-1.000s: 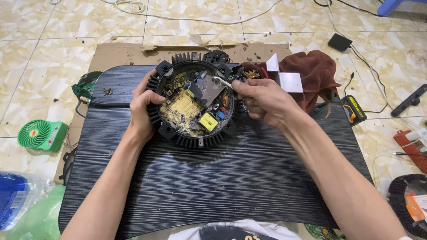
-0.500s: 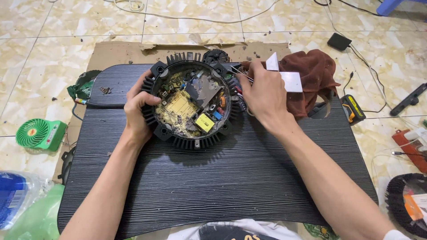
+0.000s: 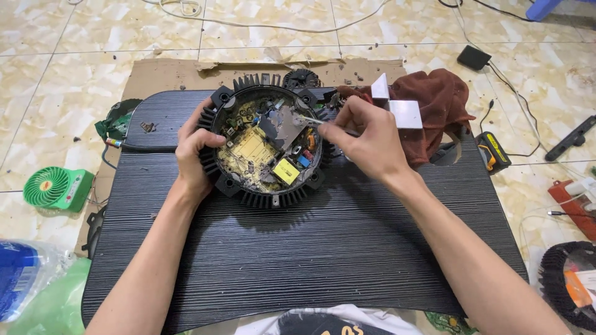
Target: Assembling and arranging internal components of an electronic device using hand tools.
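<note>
Black and finned all round its rim, the round housing [image 3: 267,149] lies flat toward the far side of the ribbed dark bench [image 3: 310,260], its open face up and a circuit board [image 3: 257,155] showing inside. The left hand [image 3: 192,155] sits at the housing's left edge, fingers curled over the fins and the thumb hooked on the rim, gripping it. The right hand [image 3: 366,139] hovers at the right edge, thumb and fingertips pressed together on a thin pale tool [image 3: 308,119]. That tool's long axis runs almost level, right to left, and its tip points into the housing's far-right part, just beside a grey plate [image 3: 282,127] lying over the board; whether the tip touches the plate I cannot tell. So the work spot lies left of the right hand, which is the nearer one. A brown cloth [image 3: 444,102] sits behind that hand, a green fan [image 3: 56,187] on the floor at left.
</note>
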